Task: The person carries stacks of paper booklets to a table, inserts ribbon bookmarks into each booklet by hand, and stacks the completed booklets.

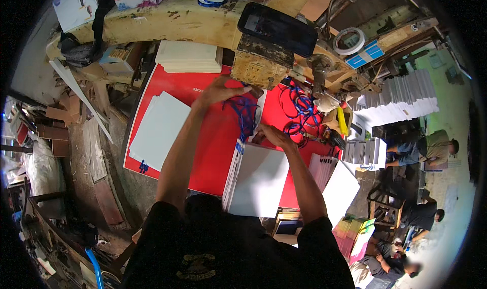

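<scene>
My left hand (220,92) reaches over the red work surface (210,152), its fingers stretched and apart, just above a bunch of dark blue ribbons (244,114). These ribbons trail down to the top end of a white book block stack (261,180) in front of me. At that stack's upper edge is my right hand (273,136), fingers bent together; whatever they pinch is hidden. More blue ribbons (303,106) lie in a loose tangle to its right. On the left rests a pile of white book blocks (160,132) with short blue ribbon ends poking out at its lower corner.
A worn machine block (264,61) carrying a black phone (276,29) stands at the far edge. Cream sheets (187,57) are stacked at the back left. Tall paper stacks (398,99) stand to the right, near a yellow-handled tool (342,121). Other people (423,149) are farther right.
</scene>
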The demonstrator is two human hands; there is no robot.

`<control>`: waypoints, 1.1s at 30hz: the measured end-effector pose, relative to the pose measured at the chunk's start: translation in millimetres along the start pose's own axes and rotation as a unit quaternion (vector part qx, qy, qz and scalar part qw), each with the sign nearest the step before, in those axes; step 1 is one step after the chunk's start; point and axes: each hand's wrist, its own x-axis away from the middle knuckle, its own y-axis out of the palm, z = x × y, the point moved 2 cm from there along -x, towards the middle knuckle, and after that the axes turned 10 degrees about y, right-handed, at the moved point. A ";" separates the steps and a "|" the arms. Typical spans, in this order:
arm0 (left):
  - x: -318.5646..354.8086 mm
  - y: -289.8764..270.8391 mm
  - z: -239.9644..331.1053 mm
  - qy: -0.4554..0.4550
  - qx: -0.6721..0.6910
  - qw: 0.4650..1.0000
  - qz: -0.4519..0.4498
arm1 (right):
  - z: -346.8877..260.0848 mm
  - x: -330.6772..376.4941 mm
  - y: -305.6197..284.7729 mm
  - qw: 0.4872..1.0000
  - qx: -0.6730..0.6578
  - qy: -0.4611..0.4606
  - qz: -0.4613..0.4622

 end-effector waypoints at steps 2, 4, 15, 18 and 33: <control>9.8 -25.7 5.3 -0.063 -0.248 0.967 0.006 | 8.9 -8.4 -10.4 0.964 0.179 -0.046 0.191; 20.5 -48.1 53.6 -0.100 -0.345 0.933 -0.006 | -0.5 1.7 -11.3 0.921 0.259 -0.104 0.271; 153.5 143.5 137.0 0.100 -0.267 0.930 -0.231 | -82.1 51.7 10.7 0.744 0.503 -0.379 0.223; 139.7 140.7 129.8 0.060 -0.253 0.928 -0.266 | -70.5 59.2 -7.5 0.726 0.488 -0.408 0.263; 139.8 138.5 110.5 0.176 -0.120 0.969 -0.122 | 11.7 99.0 -38.9 0.747 0.377 -0.283 0.469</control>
